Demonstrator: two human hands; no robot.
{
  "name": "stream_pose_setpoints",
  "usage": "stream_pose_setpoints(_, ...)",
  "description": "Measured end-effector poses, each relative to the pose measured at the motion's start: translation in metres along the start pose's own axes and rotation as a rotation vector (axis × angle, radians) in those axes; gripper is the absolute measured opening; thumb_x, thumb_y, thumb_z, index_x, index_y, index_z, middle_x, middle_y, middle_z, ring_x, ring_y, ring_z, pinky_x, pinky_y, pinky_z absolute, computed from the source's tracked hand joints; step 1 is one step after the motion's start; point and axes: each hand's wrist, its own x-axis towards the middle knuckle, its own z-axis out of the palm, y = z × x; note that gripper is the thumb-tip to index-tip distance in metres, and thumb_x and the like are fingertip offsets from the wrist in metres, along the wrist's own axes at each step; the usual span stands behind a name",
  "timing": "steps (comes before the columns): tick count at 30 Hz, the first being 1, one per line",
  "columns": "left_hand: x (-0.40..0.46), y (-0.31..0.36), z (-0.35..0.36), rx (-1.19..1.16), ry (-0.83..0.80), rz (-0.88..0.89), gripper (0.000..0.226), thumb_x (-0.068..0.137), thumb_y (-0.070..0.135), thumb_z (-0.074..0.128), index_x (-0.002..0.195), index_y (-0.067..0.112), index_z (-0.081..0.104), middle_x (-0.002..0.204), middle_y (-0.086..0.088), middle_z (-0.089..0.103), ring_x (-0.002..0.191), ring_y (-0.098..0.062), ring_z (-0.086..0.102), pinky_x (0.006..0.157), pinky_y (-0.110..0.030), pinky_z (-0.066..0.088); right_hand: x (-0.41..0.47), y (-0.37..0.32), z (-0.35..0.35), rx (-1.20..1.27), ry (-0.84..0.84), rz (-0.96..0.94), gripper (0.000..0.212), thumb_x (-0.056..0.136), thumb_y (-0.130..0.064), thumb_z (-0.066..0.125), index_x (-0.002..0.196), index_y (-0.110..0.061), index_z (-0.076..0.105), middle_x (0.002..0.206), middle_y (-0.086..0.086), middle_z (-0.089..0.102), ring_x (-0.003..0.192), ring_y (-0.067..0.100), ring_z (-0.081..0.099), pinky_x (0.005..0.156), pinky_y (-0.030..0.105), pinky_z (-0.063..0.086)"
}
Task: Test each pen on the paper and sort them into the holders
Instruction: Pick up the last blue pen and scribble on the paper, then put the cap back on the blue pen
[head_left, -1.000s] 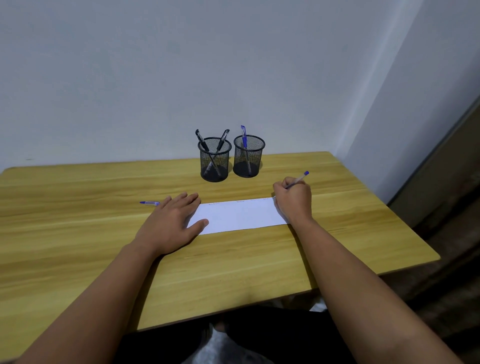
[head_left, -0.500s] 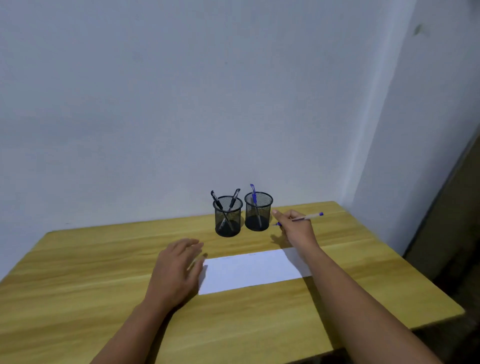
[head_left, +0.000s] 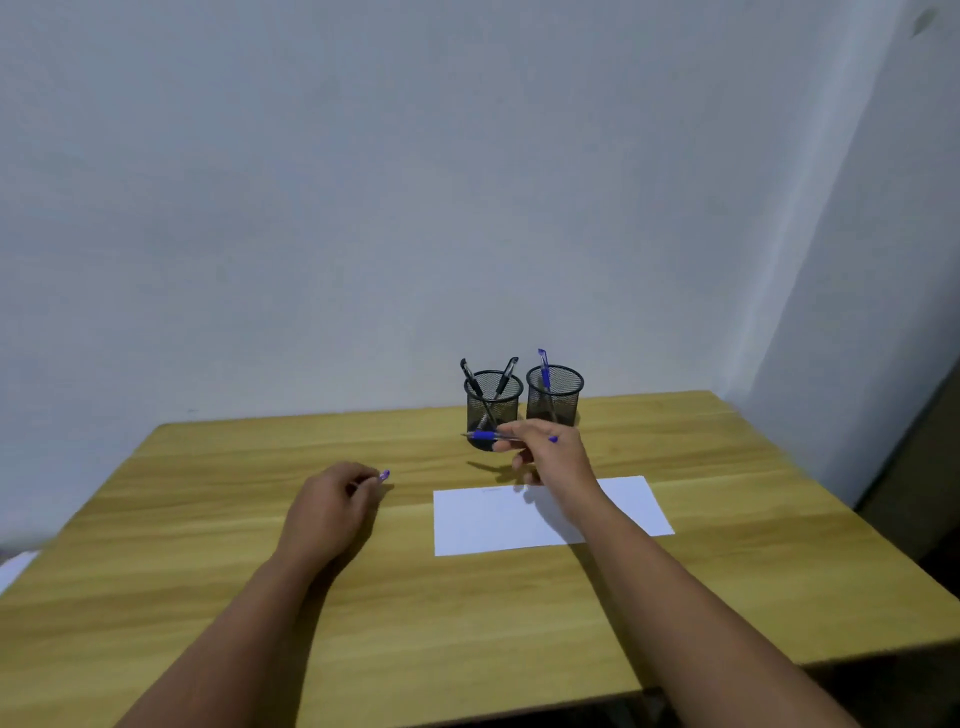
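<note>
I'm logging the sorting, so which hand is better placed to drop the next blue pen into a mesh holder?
Right. The right hand already grips a blue-grip pen in front of both black mesh holders. The left hand is farther back, on another pen.

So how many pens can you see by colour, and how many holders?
Black pens: 2, both in the left holder, one and another
Blue pens: 3, one in the right holder, one held in the right hand, one under the left hand
Holders: 2
Total: 7

Two bare forearms, no sleeves, no rings
</note>
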Motion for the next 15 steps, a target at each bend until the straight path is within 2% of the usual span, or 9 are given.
stream_pose_setpoints(4,-0.002,0.024,-0.007,-0.377,0.015,-0.121,0.014,0.097,0.019,0.064,0.09,0.023,0.075,0.079,0.005,0.073,0.065,-0.007,0.065,0.058,-0.023,0.05,-0.003,0.006,0.013,-0.097,-0.099,-0.088,0.006,0.1,-0.01,0.074,0.101,-0.006,0.079,0.083,0.003,0.081,0.054,0.009,0.057,0.049,0.021,0.045)
stream_pose_setpoints(6,-0.003,0.035,-0.014,-0.479,0.004,-0.142,0.01,0.096,0.015,0.067,0.093,0.017,0.077,0.082,0.0,0.074,0.065,-0.009,0.066,0.057,-0.023,0.053,-0.005,0.007,0.018,-0.14,-0.153,-0.139,0.006,0.097,-0.007,0.076,0.101,-0.004,0.08,0.085,0.004,0.081,0.054,0.009,0.058,0.049,0.02,0.046)
stream_pose_setpoints(9,0.002,0.037,-0.023,-0.486,-0.019,-0.124,0.01,0.093,0.016,0.072,0.097,0.017,0.08,0.088,-0.002,0.077,0.079,-0.018,0.071,0.072,-0.033,0.061,-0.01,0.002,0.024,-0.21,-0.193,-0.18,0.008,0.096,-0.004,0.077,0.102,0.0,0.08,0.085,0.007,0.08,0.053,0.004,0.06,0.048,0.017,0.045)
stream_pose_setpoints(11,0.004,0.037,-0.028,-0.498,-0.026,-0.125,0.012,0.094,0.015,0.07,0.099,0.018,0.08,0.089,-0.002,0.077,0.086,-0.021,0.072,0.074,-0.032,0.062,-0.013,-0.003,0.025,-0.236,-0.208,-0.18,0.007,0.096,-0.004,0.076,0.101,-0.001,0.08,0.084,0.007,0.08,0.052,0.002,0.06,0.049,0.017,0.045)
stream_pose_setpoints(15,0.001,0.047,-0.035,-0.518,-0.036,-0.107,0.014,0.095,0.013,0.068,0.1,0.017,0.08,0.09,-0.003,0.077,0.087,-0.021,0.071,0.072,-0.027,0.06,-0.017,-0.011,0.023,-0.261,-0.213,-0.202,0.006,0.096,-0.006,0.077,0.1,-0.005,0.081,0.091,0.013,0.082,0.054,0.006,0.059,0.049,0.019,0.046)
